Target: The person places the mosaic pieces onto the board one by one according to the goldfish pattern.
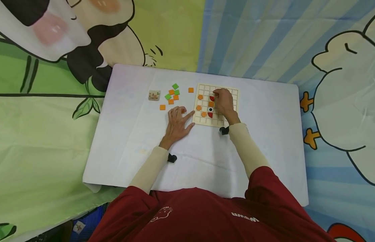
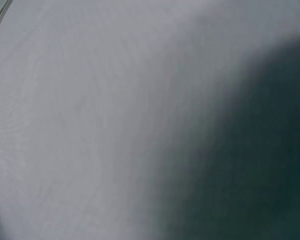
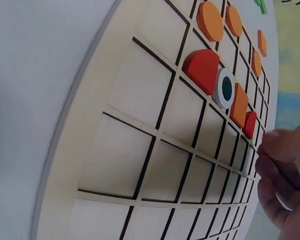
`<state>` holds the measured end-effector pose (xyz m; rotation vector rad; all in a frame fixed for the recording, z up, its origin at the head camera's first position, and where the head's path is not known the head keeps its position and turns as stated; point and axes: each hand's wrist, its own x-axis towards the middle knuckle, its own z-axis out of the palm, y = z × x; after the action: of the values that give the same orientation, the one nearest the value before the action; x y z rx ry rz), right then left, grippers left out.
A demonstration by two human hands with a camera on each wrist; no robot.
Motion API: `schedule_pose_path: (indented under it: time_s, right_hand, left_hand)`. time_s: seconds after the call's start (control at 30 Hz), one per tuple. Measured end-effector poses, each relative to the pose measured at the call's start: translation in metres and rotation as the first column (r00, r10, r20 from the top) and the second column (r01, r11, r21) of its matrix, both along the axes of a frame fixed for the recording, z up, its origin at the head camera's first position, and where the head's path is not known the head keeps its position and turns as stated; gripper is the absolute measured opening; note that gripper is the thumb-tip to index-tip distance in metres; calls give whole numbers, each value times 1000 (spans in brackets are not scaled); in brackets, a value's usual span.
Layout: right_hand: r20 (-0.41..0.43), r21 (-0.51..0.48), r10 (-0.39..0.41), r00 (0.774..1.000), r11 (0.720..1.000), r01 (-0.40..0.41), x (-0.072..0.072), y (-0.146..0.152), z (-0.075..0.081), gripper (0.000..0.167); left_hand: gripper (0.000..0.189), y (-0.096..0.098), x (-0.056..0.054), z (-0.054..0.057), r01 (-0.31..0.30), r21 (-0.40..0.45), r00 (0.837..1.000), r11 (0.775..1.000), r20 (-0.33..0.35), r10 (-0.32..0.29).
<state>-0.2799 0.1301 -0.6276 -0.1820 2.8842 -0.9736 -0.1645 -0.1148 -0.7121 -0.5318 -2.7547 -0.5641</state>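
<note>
Board (image 1: 217,121) near desk's (image 1: 266,111) far edge. Left hand (image 1: 176,125): fingers loose, empty, forefinger at board's left edge. Right hand (image 1: 224,102): fingers bunched near board's far edge (pinching anything? can't tell). Low knuckles could nudge the red wedge (image 3: 249,125); light bracing could let the board slide.

Dark red shirt (image 1: 202,218), cream sleeves (image 1: 248,148)

One cream grid board of pale wood (image 1: 204,103) bears, in sight, three flat orange discs (image 1: 200,97), two red wedge-shaped pieces (image 1: 210,115), one white round piece with a dark centre (image 1: 210,109), and one orange square tile (image 1: 211,104). To its left, on one white table (image 1: 266,111), lie five more orange square tiles (image 1: 162,107), three green square tiles (image 1: 167,96), and one small multicoloured patterned rectangle (image 1: 154,95)
</note>
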Motion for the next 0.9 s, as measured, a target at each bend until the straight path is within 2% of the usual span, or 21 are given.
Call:
schedule_pose_path:
  time_s: [0.13,0.3,0.43,0.67,0.9]
  right_hand:
    - [-60,-6,13,998,1000,-13,4,0,0,33]
    - [-101,115,97,990,990,-85,17,4,-10,37]
    - [-137,191,126,983,977,-99,24,9,-17,34]
    - [-135,127,58,989,991,-40,28,12,-25,38]
    - [-186,130,-8,983,991,33,33,11,-30,41]
  left_hand:
    - [55,-2,0,2,-11,-3,1000,1000,5,11]
    - [55,-2,3,2,-19,-21,1000,1000,3,19]
    - [55,-1,2,5,-14,-17,1000,1000,-4,14]
    - [55,0,0,5,-19,-17,1000,1000,3,19]
    - [56,-1,2,3,-25,-35,1000,999,7,25]
